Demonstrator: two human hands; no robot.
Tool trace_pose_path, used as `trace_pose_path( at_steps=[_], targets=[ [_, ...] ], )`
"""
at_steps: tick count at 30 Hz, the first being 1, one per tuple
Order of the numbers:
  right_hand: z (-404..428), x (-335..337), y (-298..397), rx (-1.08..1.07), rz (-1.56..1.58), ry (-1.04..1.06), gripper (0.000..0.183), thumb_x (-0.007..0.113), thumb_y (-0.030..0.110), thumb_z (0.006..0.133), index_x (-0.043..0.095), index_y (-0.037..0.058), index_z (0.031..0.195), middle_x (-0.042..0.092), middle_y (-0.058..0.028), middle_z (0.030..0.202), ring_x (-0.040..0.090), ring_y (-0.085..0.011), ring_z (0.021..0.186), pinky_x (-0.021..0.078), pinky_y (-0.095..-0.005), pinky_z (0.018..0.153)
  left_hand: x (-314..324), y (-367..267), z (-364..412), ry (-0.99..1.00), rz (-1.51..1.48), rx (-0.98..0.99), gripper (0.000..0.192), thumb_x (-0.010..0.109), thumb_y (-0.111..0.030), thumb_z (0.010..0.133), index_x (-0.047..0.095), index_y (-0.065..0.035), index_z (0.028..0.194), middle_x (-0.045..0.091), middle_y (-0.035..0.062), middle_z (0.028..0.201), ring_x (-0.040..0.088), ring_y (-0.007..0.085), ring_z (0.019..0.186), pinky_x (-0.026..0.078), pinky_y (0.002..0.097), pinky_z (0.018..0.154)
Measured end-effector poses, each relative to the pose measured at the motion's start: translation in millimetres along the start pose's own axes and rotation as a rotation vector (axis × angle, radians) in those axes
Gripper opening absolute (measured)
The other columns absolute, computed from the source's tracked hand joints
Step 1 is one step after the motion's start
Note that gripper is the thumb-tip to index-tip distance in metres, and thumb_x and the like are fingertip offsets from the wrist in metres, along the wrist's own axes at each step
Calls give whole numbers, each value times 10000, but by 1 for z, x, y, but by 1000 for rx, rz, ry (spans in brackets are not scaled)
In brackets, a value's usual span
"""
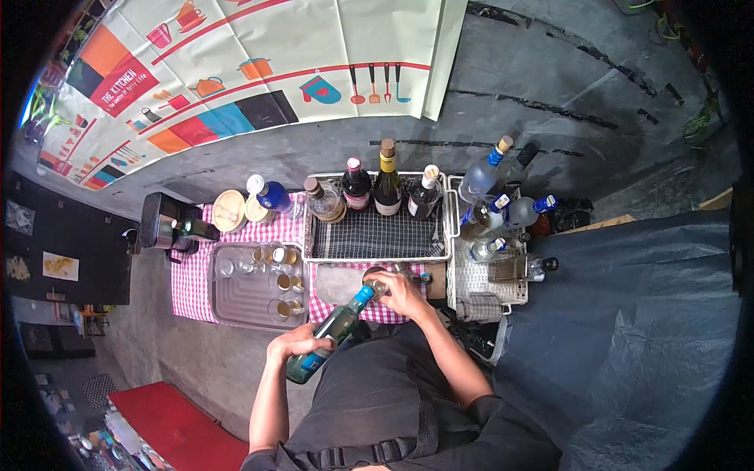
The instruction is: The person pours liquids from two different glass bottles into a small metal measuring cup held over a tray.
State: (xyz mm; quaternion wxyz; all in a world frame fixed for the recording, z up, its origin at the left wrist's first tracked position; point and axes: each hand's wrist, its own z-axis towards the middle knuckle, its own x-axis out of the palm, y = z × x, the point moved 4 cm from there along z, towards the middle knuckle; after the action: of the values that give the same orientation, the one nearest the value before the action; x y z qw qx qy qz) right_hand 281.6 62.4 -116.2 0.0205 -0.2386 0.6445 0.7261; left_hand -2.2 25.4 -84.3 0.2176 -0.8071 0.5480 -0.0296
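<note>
My left hand (300, 341) grips the body of a green glass bottle (339, 327) with a blue neck and a label. The bottle leans up to the right, its neck towards my right hand (402, 293). Held in the fingers of that hand is a small clear glass (377, 287), right at the bottle's mouth. Whether liquid is flowing cannot be made out. To the left, a brown-grey serving tray (235, 312) carries several glass cups, and some of them, such as a glass mug (287, 281), contain amber liquid.
Behind my hands stands a white wire basket (377, 259) with a checked cloth and several bottles, including a wine bottle (387, 188). Another basket (477, 282) with bottles is on the right. A black appliance (162, 221) and a blue bottle (274, 196) stand at the back left.
</note>
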Motion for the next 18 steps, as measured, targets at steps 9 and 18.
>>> trace_pose_path(
  at_steps=[9, 18],
  targets=[
    [-6, 4, -17, 122, 359, -70, 563, 758, -97, 733, 638, 26, 1270, 731, -81, 1142, 696, -144, 1003, 566, -327, 889, 5, -6, -3, -148, -57, 182, 1006, 781, -432, 690, 424, 49, 1497, 594, 278, 1385, 583, 366, 1295, 448, 411, 1097],
    [-11, -8, -14, 219, 334, -154, 606, 779, -69, 744, 628, 20, 1324, 665, -92, 1264, 670, -179, 1115, 553, -338, 971, 11, 3, 2, -239, -175, 213, 1074, 790, -397, 653, 366, 33, 1541, 484, 298, 1498, 474, 381, 1409, 382, 420, 1167]
  ],
)
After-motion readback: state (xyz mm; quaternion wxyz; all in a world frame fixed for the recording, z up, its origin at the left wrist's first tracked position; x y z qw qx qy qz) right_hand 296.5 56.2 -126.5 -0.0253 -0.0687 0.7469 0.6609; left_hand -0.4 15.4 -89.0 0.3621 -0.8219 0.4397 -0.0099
